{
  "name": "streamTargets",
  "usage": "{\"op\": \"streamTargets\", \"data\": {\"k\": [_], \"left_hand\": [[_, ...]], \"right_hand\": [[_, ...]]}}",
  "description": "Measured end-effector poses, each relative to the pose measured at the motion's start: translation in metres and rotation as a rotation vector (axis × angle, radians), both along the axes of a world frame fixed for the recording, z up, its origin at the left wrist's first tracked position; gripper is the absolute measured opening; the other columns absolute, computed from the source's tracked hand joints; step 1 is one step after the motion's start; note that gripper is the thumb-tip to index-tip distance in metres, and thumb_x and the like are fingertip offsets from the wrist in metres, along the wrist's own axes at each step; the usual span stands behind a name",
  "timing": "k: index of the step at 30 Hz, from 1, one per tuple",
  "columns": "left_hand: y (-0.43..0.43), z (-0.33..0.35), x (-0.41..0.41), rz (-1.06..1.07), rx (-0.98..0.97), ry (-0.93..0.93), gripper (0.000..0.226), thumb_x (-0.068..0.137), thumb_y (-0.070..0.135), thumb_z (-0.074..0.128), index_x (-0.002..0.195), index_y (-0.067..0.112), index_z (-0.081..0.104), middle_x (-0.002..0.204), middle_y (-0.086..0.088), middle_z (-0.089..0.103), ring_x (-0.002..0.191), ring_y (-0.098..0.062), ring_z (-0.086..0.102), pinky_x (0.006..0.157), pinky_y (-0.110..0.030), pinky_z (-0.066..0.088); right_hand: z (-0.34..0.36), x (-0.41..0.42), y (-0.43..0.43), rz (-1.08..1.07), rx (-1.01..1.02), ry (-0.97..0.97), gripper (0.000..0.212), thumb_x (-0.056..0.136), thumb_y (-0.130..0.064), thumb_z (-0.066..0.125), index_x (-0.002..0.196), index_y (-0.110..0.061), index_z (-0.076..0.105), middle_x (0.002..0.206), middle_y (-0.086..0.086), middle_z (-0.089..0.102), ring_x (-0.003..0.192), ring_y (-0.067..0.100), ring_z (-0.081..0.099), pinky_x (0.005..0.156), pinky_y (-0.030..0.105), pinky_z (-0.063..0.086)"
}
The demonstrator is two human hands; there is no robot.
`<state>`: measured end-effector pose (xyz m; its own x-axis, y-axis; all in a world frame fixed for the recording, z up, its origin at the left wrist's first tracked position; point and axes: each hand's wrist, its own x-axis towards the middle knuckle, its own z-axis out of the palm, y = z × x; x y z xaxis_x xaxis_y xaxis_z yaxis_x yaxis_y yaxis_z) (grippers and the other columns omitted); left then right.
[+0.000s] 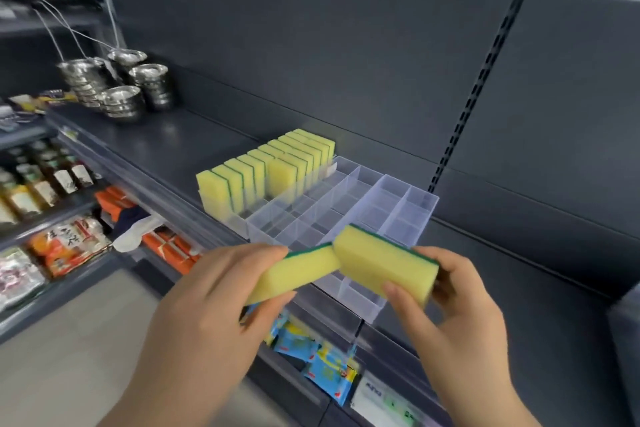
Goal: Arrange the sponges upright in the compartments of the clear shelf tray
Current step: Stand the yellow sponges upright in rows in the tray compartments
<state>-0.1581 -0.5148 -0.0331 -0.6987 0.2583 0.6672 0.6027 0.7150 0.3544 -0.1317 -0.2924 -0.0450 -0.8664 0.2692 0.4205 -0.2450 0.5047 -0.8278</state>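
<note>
As left hand (pixel 221 291), right hand (pixel 460 298) grip them, yellow sponges (pixel 381 258) (green-backed), rectangular

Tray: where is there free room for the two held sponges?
Free: the tray rows right of the standing sponges, and the second row's front. Crowded: the left row and the second's back. Bare shelf lies between bowls and sponges.

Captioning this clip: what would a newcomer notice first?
In the foreground the left hand grips one yellow sponge and the right hand another sponge. Behind them on the dark shelf sits a clear tray, its left rows lined with upright sponges, the right compartments empty.
</note>
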Motion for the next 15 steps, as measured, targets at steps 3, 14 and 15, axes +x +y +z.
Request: {"op": "streamTargets", "data": {"k": [3,14,15], "left_hand": [[-0.015,0.001,-0.034,0.024,-0.025,-0.030,0.038,0.079,0.040,0.056,0.109,0.018,0.065,0.101,0.008,0.063,0.094,-0.005,0.052,0.086,-0.010,0.035],[-0.067,0.007,-0.180,0.150,-0.005,-0.116,0.045,0.072,0.031,0.069,0.116,0.020,0.063,0.102,0.008,0.060,0.093,-0.001,0.048,0.085,0.000,0.029],[-0.071,0.004,-0.187,0.157,0.010,-0.139,0.046,0.073,0.030,0.068,0.117,0.021,0.062,0.104,0.010,0.059,0.095,0.000,0.048,0.084,0.000,0.030]], "right_hand": [[0.000,-0.041,-0.013,0.017,0.043,-0.022,0.052,0.067,-0.022,0.079,0.099,-0.051,0.050,0.102,-0.026,0.059,0.091,0.003,0.060,0.078,0.012,0.046],[0.026,-0.225,-0.039,0.089,0.152,-0.171,0.050,0.078,-0.033,0.067,0.122,-0.045,0.045,0.098,-0.027,0.047,0.092,-0.001,0.052,0.071,0.007,0.040],[0.027,-0.237,-0.044,0.099,0.184,-0.187,0.054,0.080,-0.032,0.066,0.129,-0.040,0.043,0.100,-0.023,0.046,0.092,0.001,0.050,0.077,0.010,0.037]]}}
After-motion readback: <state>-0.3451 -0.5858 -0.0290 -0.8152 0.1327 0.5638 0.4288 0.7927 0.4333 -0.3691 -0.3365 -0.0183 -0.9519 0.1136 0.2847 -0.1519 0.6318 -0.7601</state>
